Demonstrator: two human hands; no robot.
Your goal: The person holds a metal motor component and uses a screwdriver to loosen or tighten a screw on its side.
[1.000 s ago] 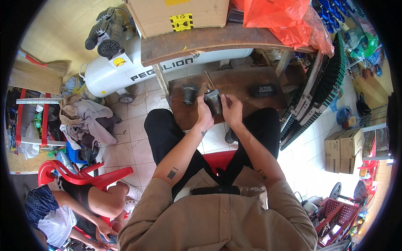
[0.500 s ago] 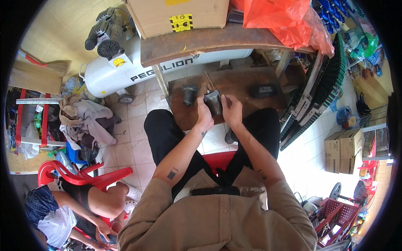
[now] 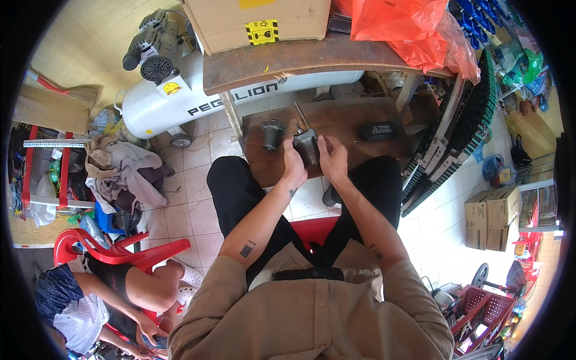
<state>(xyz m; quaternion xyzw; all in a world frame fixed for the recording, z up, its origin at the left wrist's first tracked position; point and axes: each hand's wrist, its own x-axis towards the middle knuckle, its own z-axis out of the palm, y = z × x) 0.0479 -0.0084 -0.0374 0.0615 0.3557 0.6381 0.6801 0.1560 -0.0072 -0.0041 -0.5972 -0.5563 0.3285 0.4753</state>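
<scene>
- Nothing much has shifted since the earlier frames: both hands stay on the same dark metal part [image 3: 308, 147] over the low wooden board [image 3: 360, 117], with only the slightest change of grip.
- Closest in, the person sits on a red seat [image 3: 312, 229], knees spread, forearms reaching forward.
- Left hand [image 3: 293, 169] has its fingers wrapped on the left side of the metal part, clamped around it.
- Right hand [image 3: 333, 159] presses on the part's right side, fingers together and curled against it.
- That part sits at the near edge of the board, between the two hands.
- Just left of it on the board stands a small dark cylinder [image 3: 272, 134]; a flat black box [image 3: 378, 130] lies well to the right.
- Farther off, a wooden bench [image 3: 312, 57] carries a cardboard box [image 3: 258, 21] and an orange plastic bag [image 3: 408, 27].
- Behind the bench, a white air compressor [image 3: 180, 99] rests on the tiled floor.
- At lower left, another person [image 3: 90, 294] sits by a red plastic chair [image 3: 120, 252].
</scene>
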